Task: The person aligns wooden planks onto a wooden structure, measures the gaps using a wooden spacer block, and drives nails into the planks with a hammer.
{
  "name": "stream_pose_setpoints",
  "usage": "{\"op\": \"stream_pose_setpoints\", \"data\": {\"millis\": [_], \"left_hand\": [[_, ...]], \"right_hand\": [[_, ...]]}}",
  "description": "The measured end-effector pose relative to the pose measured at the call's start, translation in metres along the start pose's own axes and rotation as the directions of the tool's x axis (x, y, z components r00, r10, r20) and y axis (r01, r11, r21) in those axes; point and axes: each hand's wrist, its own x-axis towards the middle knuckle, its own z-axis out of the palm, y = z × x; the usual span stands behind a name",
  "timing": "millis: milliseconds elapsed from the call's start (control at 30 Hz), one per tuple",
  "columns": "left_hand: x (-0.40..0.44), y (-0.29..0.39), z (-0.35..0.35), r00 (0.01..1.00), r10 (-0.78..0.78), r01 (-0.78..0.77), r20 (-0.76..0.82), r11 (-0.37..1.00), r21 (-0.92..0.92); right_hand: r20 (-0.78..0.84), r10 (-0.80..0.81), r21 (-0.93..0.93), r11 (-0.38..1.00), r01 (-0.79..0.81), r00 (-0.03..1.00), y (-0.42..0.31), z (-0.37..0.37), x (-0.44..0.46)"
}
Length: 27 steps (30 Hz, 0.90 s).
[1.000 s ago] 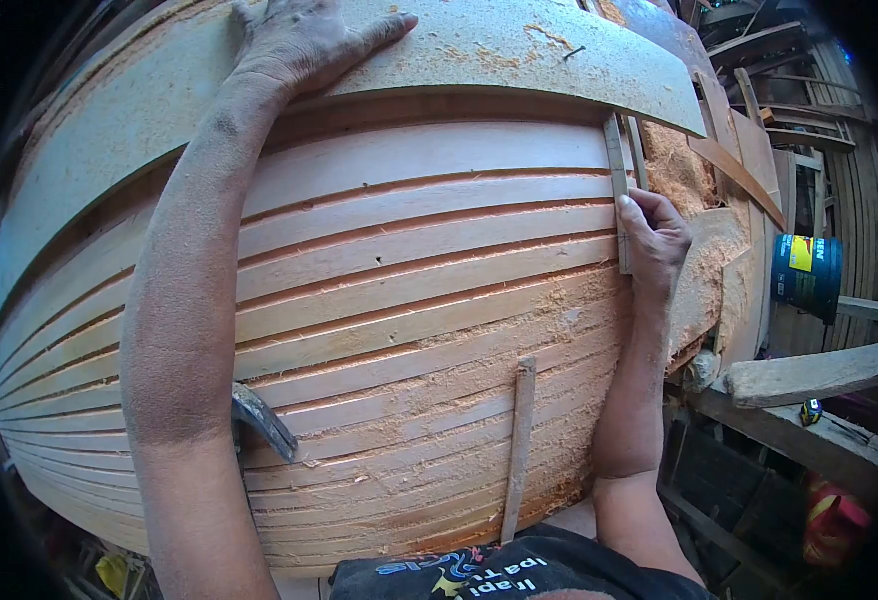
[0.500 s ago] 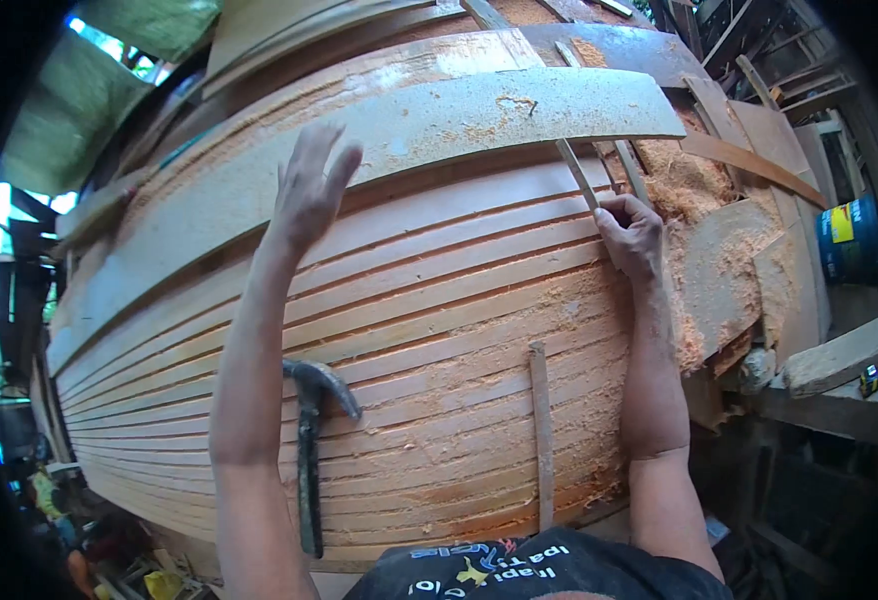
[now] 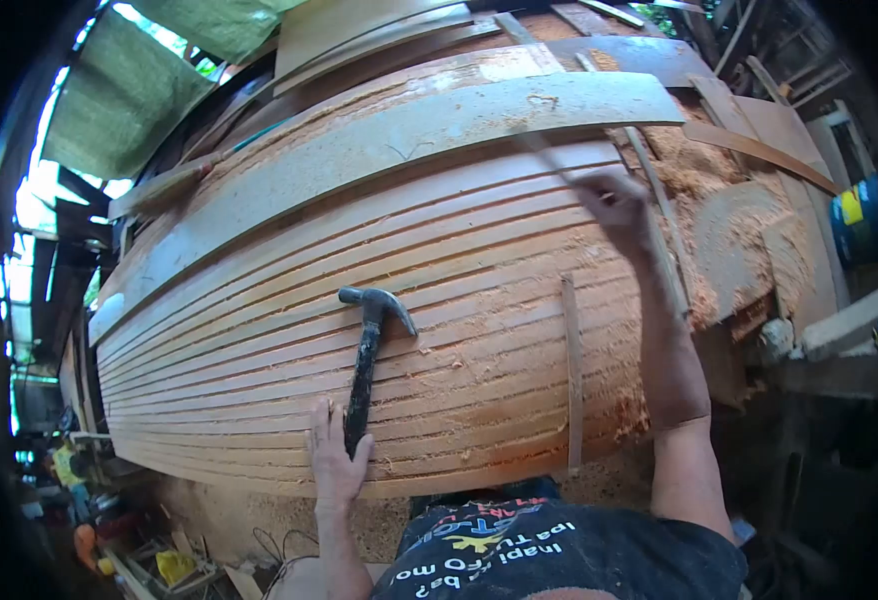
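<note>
Clasping a slender strip, the right hand overhangs slatted wood, left hand open beside a hammer.

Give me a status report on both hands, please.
Left hand at claw hammer, grip unclear. Right hand holding thin strip, blurred. Second wooden strip lying across planks.

Your claw hammer lies on the grooved wood surface, its dark metal head away from you, claw curving to the right, and its worn black handle running back toward you. The pale wood beneath is scored with long, near-parallel dark grooves and dusted with shavings. The thin strip you hold slants up and left, apparently wooden, though blur hides its detail.
</note>
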Motion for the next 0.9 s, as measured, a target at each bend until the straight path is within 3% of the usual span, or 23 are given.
{"op": "stream_pose_setpoints", "data": {"millis": [33,67,100,200,267,300,333,367,400,500,567,633,667,733,833,900], "left_hand": [[-0.004,-0.001,0.004,1.0,0.03,-0.03,-0.001,0.996,0.087],[-0.004,-0.008,0.011,0.998,0.054,-0.052,-0.031,0.997,0.059],[-0.005,-0.008,0.01,0.997,0.069,-0.067,-0.028,0.995,0.073],[-0.003,-0.002,-0.004,0.986,0.142,-0.135,-0.09,0.987,0.086],[-0.003,-0.011,-0.007,0.931,0.28,-0.327,-0.233,0.925,-0.193],[-0.002,-0.006,-0.021,0.915,0.335,-0.399,-0.223,0.832,-0.387],[-0.012,-0.005,-0.03,0.949,0.283,-0.302,-0.139,0.69,-0.657],[-0.018,-0.009,-0.026,0.972,0.234,-0.065,-0.003,0.257,-0.964],[-0.025,-0.004,-0.047,0.984,0.178,-0.072,-0.03,0.233,-0.97],[-0.032,-0.045,-0.053,0.985,0.172,0.038,0.017,-0.116,-0.993],[-0.038,-0.079,-0.064,0.992,-0.007,-0.123,-0.123,-0.089,-0.988],[-0.044,-0.124,-0.072,0.949,-0.157,-0.283,-0.275,-0.031,-0.959],[-0.054,-0.145,-0.085,0.922,-0.294,-0.229,-0.251,0.109,-0.967],[-0.08,-0.186,-0.098,0.836,-0.45,-0.237,-0.313,0.219,-0.947],[-0.134,-0.245,-0.076,0.678,-0.674,-0.169,-0.294,0.246,-0.954],[-0.184,-0.27,-0.058,0.594,-0.76,-0.065,-0.264,0.282,-0.957]], "right_hand": [[0.115,0.01,0.031,0.999,-0.014,0.993,-0.039,0.008,-0.007],[0.253,0.052,0.008,0.998,-0.055,0.966,-0.066,0.016,-0.018],[0.307,0.013,0.116,0.992,-0.051,0.952,-0.093,0.026,-0.033],[0.426,-0.167,0.124,0.984,0.126,0.889,-0.162,0.054,-0.076],[0.44,-0.204,0.145,0.977,0.155,0.874,-0.205,0.082,-0.112],[0.444,-0.213,0.191,0.972,0.14,0.87,-0.226,0.099,-0.131],[0.523,-0.126,0.207,0.978,0.017,0.843,-0.248,0.114,-0.15],[0.518,-0.106,0.275,0.96,-0.048,0.849,-0.27,0.131,-0.162],[0.519,-0.078,0.336,0.935,-0.119,0.851,-0.291,0.146,-0.173],[0.531,0.024,0.375,0.889,-0.261,0.847,-0.326,0.189,-0.2],[0.54,0.128,0.303,0.892,-0.334,0.832,-0.327,0.205,-0.206],[0.403,0.238,0.183,0.925,-0.333,0.884,-0.288,0.228,-0.213],[0.383,0.304,0.06,0.934,-0.352,0.872,-0.283,0.231,-0.21],[0.319,0.404,-0.182,0.914,-0.363,0.858,-0.278,0.238,-0.195],[0.257,0.294,-0.391,0.903,-0.18,0.921,-0.274,0.256,-0.177],[0.211,0.152,-0.351,0.934,-0.071,0.965,-0.254,0.269,-0.171]]}}
